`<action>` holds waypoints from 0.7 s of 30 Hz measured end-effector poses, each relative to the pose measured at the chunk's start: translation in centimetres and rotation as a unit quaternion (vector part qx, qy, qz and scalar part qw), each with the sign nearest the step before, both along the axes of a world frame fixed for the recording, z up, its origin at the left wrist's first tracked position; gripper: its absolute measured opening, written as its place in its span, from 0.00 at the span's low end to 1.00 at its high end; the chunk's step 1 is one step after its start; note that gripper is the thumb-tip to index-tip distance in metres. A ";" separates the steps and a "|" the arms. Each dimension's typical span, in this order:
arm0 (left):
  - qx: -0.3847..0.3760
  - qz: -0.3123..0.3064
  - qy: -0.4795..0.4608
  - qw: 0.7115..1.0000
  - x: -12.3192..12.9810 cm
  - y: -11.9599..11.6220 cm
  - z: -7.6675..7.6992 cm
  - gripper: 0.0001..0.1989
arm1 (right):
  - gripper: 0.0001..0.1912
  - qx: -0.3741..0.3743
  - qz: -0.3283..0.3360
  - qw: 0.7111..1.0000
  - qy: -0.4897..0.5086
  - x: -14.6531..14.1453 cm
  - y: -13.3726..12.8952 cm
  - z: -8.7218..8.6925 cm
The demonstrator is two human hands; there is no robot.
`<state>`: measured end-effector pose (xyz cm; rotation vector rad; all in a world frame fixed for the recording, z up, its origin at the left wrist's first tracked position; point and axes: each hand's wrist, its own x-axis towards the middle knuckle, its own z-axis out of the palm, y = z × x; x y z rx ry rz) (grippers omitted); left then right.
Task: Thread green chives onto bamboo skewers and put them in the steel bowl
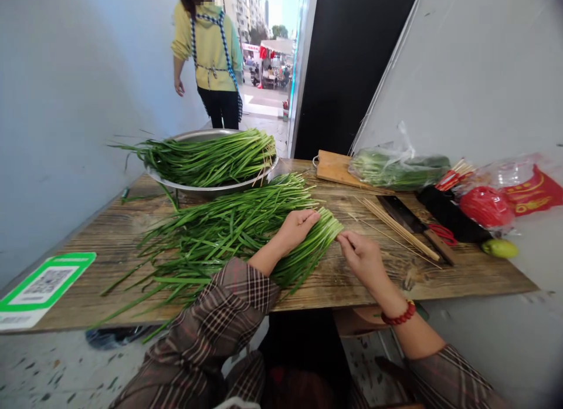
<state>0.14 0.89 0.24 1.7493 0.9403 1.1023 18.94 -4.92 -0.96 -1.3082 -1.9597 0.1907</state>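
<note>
Wears plaid sleeves, stretched in over the near edge of the worktop, with a red bead bracelet on the right wrist. Holds a bunch of chives in the left hand, thumb and fingers closed on its upper side just behind the pale stalk ends, near the middle of the near edge. Curls the right hand closed, thumb and forefinger pinched together at those stalk ends; cannot tell of any stalk caught between them.

Has a green-bordered code sign at the near left corner. Has a loose pile of chives beside the bunch, leaves trailing left and partly over the near edge.

Has thin wooden sticks lying aslant to the right of the hands, just beside a broad dark knife, and a yellow-green fruit close to the right edge, in front of red wrapped goods.

Has a metal bowl heaped with more chives by the far left corner, and a cutting board at the far edge, touching a clear bag of greens.

Faces, past the far edge, a person in a yellow top, back turned, beside a bright doorway onto a street.
</note>
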 end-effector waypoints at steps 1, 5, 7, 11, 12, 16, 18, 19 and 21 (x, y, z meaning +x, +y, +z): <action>0.002 0.000 0.003 1.000 0.0 0.1 -0.1 0.21 | 0.15 0.000 -0.002 1.000 0.000 -0.1 0.0 0.0; 0.003 -0.007 0.007 1.000 0.0 0.4 -0.5 0.20 | 0.14 -0.009 -0.007 1.000 0.015 -0.5 -0.1 0.2; 0.000 -0.009 0.005 1.000 -0.1 0.6 -0.6 0.20 | 0.15 -0.032 -0.001 0.999 0.020 -0.4 0.0 0.3; 0.007 -0.018 0.021 1.000 -0.3 0.9 -0.5 0.19 | 0.15 -0.102 0.033 0.994 -0.019 1.3 0.4 0.5; 0.013 -0.024 0.029 0.999 -0.3 1.0 -0.5 0.18 | 0.14 -0.107 0.035 0.993 -0.032 1.9 0.6 0.6; 0.044 -0.052 0.056 0.996 -0.3 1.1 -0.6 0.15 | 0.17 -0.065 0.025 0.997 -0.037 3.0 1.6 1.4; 0.056 -0.065 0.068 0.994 -0.3 1.1 -0.8 0.15 | 0.20 -0.063 0.051 0.996 -0.032 2.3 2.2 1.8; 0.064 -0.071 0.074 0.993 -0.3 1.1 -0.8 0.15 | 0.20 -0.062 0.062 0.996 -0.032 1.7 2.5 1.9; 0.080 -0.074 0.085 0.990 -0.3 1.0 -1.1 0.14 | 0.19 -0.049 0.069 0.996 -0.035 0.3 3.0 1.9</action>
